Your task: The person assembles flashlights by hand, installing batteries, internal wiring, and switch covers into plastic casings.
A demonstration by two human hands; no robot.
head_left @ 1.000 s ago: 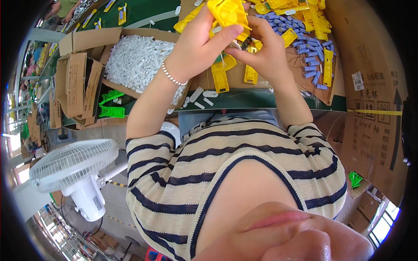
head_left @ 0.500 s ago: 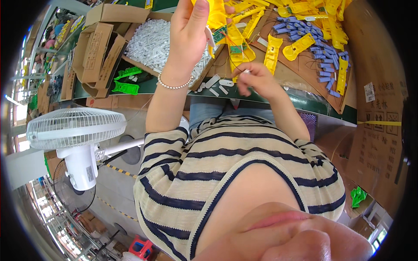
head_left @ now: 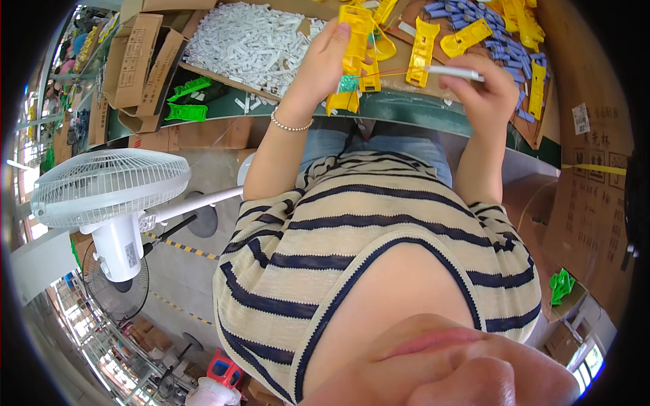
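My left hand, a beaded bracelet at its wrist, is closed around a yellow plastic housing over the table's front edge. A small green circuit board sits at the housing's lower part, beside the fingers. Thin red wires run from the board toward my right hand. That hand pinches a slim white plastic strip between thumb and fingers, apart from the housing. Whether the wires join the strip is too fine to tell. Another yellow housing lies between the hands, on the cardboard.
White plastic pieces fill a shallow carton at the back left. Blue cylindrical cells with wires and more yellow housings lie at right. Green plastic parts rest near opened cartons. A white fan stands left.
My left hand has come down and nearer with the yellow housing. My right hand has moved right and up, and a white strip now shows clearly in it, the red wires stretched between.
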